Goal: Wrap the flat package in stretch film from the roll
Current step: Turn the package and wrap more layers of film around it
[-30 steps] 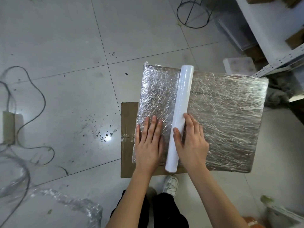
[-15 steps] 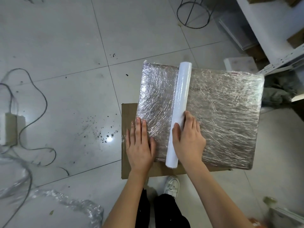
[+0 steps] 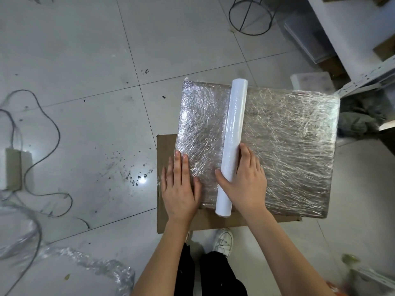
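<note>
Two hands on the job here, and each one has its own reason for sitting where it does. We take the flat package [image 3: 277, 146] as our landmark: it lies on the floor [image 3: 85, 60], with its near edge resting on a sheet of brown cardboard [image 3: 165, 159], which probably keeps the underside off the dusty tiles.

Our roll [image 3: 234, 144] lies across the top of the package, running from its far edge to just past its near edge, so the film [image 3: 203, 124] feeds out flat over the package's left part. Our right hand [image 3: 245, 180] has its grip curled round the near end of the roll, thumb on the left side and fingers on the right. We reckon that's so we can steer it and keep tension on the sheet.

Our left hand [image 3: 179, 184] lies flat with straight fingers, holding nothing, pressing at the package's near left corner, half on the film and half over the cardboard. That looks like pinning and smoothing, so the layer clings instead of lifting.

The package already shows wrinkly film all over its top, so we'd say we're well into it. Off to the left of the package there's a loose cable [image 3: 42, 129] and a scrap of crumpled film [image 3: 89, 265].
</note>
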`<action>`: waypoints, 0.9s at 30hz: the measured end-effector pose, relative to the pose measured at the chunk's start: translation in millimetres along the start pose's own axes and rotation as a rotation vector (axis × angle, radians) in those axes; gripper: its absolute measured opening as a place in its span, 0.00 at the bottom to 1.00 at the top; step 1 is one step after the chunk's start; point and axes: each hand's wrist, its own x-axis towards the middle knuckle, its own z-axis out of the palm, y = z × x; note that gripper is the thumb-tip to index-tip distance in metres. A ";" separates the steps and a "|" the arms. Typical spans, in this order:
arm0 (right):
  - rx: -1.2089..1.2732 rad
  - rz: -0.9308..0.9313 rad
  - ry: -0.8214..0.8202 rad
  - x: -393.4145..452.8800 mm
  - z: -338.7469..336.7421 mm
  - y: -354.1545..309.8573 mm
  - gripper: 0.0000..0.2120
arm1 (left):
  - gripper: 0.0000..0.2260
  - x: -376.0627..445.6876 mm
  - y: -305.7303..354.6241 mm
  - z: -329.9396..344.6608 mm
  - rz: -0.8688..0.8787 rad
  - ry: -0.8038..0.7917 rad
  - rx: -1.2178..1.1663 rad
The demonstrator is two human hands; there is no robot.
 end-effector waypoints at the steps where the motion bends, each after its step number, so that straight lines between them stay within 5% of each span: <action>1: 0.018 0.000 0.003 -1.0 -0.3 2.5 0.39 | 0.24 -1.3 -0.2 -0.4 -0.002 0.003 0.000; 11: -0.009 0.094 0.080 -14.6 -1.8 34.3 0.47 | 0.24 -7.0 -0.6 -2.7 -0.018 -0.015 -0.004; 27: 0.044 0.042 0.060 -22.5 -4.8 56.1 0.37 | 0.27 -8.8 24.9 -14.1 -0.043 -0.041 0.222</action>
